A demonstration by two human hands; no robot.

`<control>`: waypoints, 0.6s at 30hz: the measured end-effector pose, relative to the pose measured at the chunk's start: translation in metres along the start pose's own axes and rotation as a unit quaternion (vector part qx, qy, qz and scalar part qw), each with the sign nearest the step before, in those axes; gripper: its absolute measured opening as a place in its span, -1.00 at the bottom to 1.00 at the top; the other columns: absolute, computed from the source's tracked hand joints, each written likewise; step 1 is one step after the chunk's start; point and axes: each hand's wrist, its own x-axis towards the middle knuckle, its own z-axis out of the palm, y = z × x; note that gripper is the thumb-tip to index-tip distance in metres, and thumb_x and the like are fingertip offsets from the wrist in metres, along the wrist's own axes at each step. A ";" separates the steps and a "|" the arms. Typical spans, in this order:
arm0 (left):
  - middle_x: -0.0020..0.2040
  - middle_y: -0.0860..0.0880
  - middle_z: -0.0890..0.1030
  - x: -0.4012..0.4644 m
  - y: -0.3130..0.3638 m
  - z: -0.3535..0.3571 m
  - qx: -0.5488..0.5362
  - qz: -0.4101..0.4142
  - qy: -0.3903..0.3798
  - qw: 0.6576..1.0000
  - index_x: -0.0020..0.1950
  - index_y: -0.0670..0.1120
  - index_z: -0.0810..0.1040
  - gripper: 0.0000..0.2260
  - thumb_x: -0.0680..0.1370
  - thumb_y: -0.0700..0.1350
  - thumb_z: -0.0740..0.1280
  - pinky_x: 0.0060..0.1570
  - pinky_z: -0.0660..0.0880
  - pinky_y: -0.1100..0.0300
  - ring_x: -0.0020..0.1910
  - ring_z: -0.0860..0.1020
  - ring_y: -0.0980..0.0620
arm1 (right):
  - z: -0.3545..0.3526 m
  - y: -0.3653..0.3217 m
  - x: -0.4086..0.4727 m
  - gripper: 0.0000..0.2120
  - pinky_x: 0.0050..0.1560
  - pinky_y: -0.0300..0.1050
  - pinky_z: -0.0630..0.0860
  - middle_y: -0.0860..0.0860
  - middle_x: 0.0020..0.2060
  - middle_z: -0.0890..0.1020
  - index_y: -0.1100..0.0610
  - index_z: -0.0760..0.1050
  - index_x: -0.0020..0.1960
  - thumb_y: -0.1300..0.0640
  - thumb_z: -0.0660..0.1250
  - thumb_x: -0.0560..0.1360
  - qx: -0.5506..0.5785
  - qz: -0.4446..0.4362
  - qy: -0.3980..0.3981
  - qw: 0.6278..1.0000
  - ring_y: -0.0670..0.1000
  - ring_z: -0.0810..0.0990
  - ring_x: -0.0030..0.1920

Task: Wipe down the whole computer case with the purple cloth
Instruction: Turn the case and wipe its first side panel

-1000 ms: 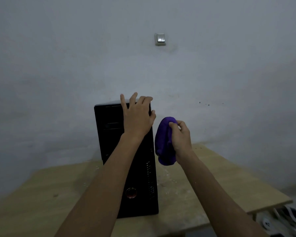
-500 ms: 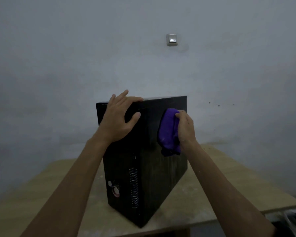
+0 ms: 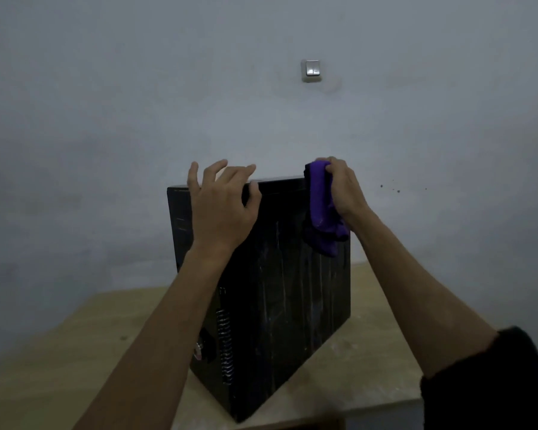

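Note:
A black computer case (image 3: 280,293) stands upright on a wooden table (image 3: 84,346), one corner turned towards me, its wide side panel dusty and streaked. My left hand (image 3: 221,206) rests on the top front edge with fingers spread, thumb against the side panel. My right hand (image 3: 342,190) grips a bunched purple cloth (image 3: 322,212) and holds it against the upper right corner of the side panel. The far side of the case is hidden.
A plain grey wall rises close behind the table, with a light switch (image 3: 311,70) above the case. The table's front edge (image 3: 382,405) runs just below the case's near corner. A dark sleeve (image 3: 494,386) covers my right upper arm.
The case has turned so its side panel faces me more. My right hand has carried the cloth up and to the right, to the panel's top corner. My left hand stayed on top.

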 end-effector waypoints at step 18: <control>-0.17 0.06 0.70 -0.001 -0.045 0.012 0.038 0.084 0.111 0.990 -0.11 -0.05 0.69 -0.71 0.67 0.04 0.28 0.18 0.22 -0.02 0.06 0.58 -0.05 | 0.016 0.025 0.024 -0.76 -0.23 0.03 0.31 0.00 -0.35 0.39 0.11 0.29 -0.15 0.12 -0.01 0.66 -0.138 -0.049 -0.052 0.988 0.01 0.36 -0.29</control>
